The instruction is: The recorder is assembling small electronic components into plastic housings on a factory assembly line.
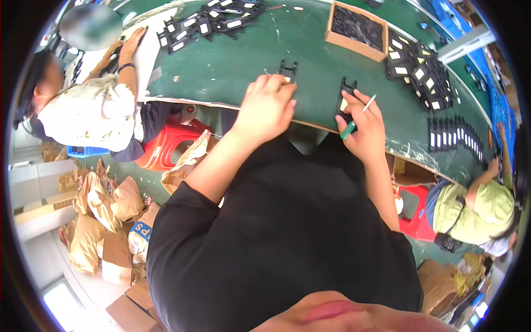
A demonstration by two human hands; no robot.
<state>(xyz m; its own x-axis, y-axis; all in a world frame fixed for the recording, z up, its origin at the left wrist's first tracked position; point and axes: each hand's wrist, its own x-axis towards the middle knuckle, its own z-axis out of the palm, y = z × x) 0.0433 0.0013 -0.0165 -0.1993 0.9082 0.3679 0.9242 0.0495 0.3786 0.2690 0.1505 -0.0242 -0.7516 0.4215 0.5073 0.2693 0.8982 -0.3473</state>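
Note:
At the near edge of the green table (310,50), my left hand (265,108) is closed over the near end of a black plastic bracket (287,68). Two prongs of that bracket stick out past my fingertips; the rest is hidden under them. To the right, my right hand (364,120) has a slim pen-like tool (349,130) between its fingers, green at one end and white toward the other. The same hand's fingers and thumb rest against a second black plastic bracket (345,99) with a pale label, which lies on the table.
A heap of labelled black brackets (213,25) lies at the far left, another heap (420,72) at the right beside a neat row (453,134). A cardboard box (357,30) holds small dark parts. Co-workers sit on both sides; paper bags (99,210) stand on the floor.

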